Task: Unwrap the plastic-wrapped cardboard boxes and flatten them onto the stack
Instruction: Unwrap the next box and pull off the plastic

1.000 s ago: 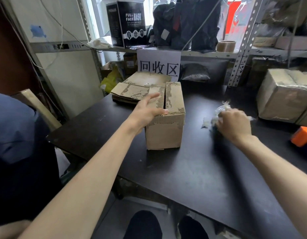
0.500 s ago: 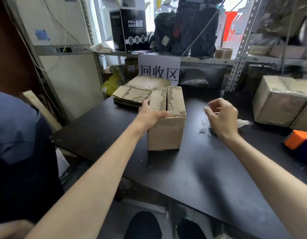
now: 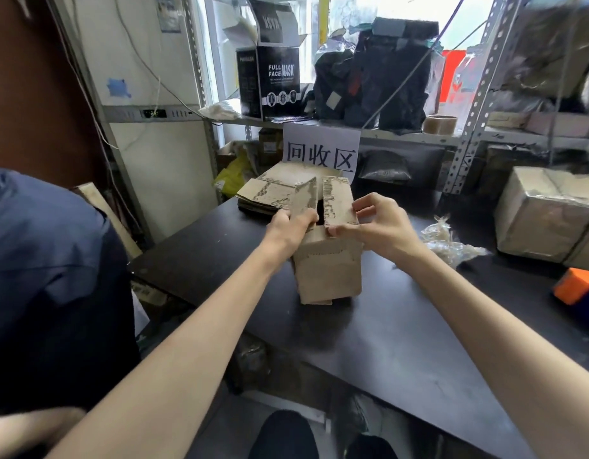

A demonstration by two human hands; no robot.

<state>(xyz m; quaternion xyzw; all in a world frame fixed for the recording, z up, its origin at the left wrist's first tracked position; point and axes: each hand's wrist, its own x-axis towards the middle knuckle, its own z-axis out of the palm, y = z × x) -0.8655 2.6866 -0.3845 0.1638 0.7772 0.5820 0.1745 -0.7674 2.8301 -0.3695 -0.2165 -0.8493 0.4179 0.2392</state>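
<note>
Centred on the black desk (image 3: 402, 326) is set a small upright brown cardboard box (image 3: 329, 273) (bare of wrap). Its left flap (image 3: 304, 198) is gripped by the left hand (image 3: 289, 226), the right flap (image 3: 337, 203) pinched by the right hand (image 3: 382, 226); the flattened cardboard stack (image 3: 269, 193) lies just behind, nearer the left hand.
</note>
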